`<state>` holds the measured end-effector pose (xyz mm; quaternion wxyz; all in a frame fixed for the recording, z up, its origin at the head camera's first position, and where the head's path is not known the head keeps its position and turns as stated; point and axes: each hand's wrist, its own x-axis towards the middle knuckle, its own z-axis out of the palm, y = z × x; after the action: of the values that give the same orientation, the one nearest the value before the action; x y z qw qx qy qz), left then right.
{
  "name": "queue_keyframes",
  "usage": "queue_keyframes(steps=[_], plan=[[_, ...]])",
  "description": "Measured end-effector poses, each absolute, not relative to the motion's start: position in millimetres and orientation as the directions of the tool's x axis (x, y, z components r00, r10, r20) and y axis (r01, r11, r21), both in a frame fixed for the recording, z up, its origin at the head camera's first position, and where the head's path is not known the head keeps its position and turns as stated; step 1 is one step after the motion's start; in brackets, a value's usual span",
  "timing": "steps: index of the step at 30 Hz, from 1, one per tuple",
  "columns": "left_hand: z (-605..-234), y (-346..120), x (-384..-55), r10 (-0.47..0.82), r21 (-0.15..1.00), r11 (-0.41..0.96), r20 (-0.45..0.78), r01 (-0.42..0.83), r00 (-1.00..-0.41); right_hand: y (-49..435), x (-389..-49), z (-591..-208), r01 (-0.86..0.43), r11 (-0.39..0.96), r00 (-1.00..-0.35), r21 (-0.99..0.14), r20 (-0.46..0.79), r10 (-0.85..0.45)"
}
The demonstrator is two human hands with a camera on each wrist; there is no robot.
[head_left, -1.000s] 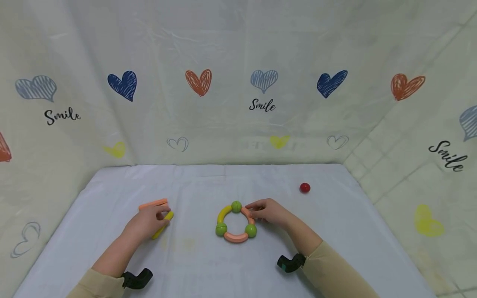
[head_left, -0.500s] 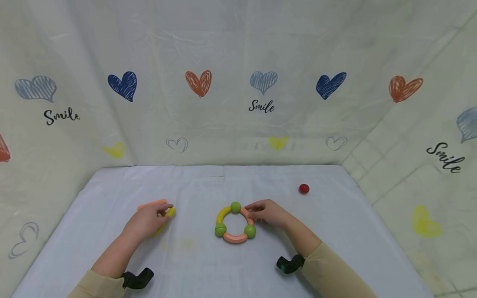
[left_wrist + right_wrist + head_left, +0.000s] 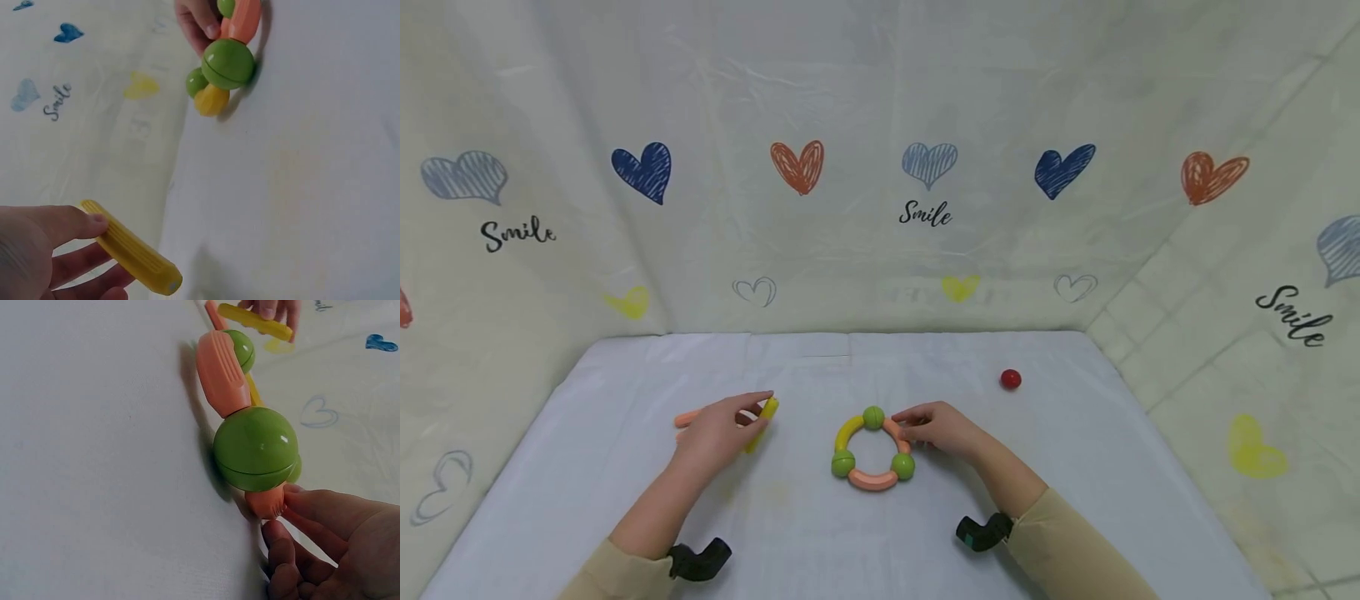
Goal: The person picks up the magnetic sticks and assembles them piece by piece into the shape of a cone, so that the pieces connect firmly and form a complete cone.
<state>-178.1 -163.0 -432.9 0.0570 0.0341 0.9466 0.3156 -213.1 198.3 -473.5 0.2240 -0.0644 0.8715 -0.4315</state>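
Left hand pinches a yellow ridged plastic stick, long axis slanting forward-right, left of the green-balled, orange-and-yellow plastic ring; the right hand seemingly pinches the latter's right side.

In the head view the left grip covers most of the orange piece beyond it, so whether it is one or two, I cannot tell; the right grip partly hides one orange segment of the ring; the left wrist view's top edge cuts this ring; in the right wrist view, the lettering is cropped, unreadable.
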Motion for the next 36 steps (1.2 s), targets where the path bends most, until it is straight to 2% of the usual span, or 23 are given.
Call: queue_keyframes(steps=[15, 26, 36], plan=[[-434, -93, -191, 0.121, 0.762, 0.638, 0.042, 0.11, -0.992, 199, -213, -473, 0.072, 0.621, -0.892, -0.781, -0.329, -0.31], [-434, -50, -198, 0.145, 0.807, 0.555, 0.144, 0.202, -0.979, 198, -214, -472, 0.079, 0.611, -0.879, -0.788, -0.344, -0.331], [-434, -32, -206, 0.182, 0.836, 0.509, 0.127, 0.204, -0.975, 199, -215, -471, 0.083, 0.619, -0.878, -0.781, -0.351, -0.325]])
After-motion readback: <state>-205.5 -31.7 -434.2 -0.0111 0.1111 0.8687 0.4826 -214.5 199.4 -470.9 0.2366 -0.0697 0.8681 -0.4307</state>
